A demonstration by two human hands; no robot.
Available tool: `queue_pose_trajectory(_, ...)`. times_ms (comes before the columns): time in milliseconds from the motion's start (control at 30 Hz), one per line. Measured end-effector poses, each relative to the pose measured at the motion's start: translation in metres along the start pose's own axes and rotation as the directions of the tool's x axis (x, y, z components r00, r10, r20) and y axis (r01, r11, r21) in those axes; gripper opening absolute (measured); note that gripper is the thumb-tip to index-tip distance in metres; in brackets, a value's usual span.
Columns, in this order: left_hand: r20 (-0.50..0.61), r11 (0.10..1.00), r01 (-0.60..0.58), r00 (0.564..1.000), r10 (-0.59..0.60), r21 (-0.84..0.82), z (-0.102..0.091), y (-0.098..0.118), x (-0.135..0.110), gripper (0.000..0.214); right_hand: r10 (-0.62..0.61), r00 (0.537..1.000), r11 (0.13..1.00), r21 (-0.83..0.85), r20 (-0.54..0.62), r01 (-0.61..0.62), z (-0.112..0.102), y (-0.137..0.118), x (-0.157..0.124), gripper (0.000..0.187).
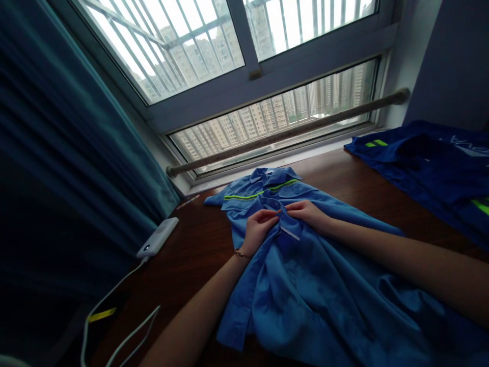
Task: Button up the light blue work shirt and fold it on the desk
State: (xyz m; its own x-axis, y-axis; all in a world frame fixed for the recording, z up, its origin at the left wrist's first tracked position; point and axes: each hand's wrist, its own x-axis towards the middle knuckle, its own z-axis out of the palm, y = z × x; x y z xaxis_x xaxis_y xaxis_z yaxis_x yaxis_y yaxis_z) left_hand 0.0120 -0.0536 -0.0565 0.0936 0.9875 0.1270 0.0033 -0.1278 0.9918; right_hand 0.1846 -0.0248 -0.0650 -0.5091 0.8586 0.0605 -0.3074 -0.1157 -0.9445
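Note:
A light blue work shirt with a yellow-green stripe across the chest lies on the brown wooden table, its collar toward the window. Both hands meet at the middle of its front opening. My left hand, with a bracelet at the wrist, pinches one edge of the fabric. Close beside it, my right hand grips the other edge between thumb and fingers. A narrow white strip shows on the cloth just below the fingertips. Whether a button sits between the fingers is too small to tell.
At the right lies a darker blue garment with yellow-green patches. A white power bank with a white cable rests at the table's left edge, by the teal curtain. A rail crosses the window behind the table.

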Motion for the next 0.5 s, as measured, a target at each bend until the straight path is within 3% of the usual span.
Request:
queue_pose_trajectory(233,-0.112,0.941,-0.212,0.962,0.248,0.264,0.0092,0.0034,-0.0103,0.017,-0.062,0.996,0.978,-0.202,-0.067,0.048,0.0006,0.0046,0.0017,0.031)
queue_pose_trajectory(500,-0.092,0.941,-0.187,0.971,0.22,0.282,0.0085,0.0046,-0.011,0.018,-0.143,0.99,0.946,-0.295,-0.016,0.132,-0.0006,0.0047,0.0023,0.024)
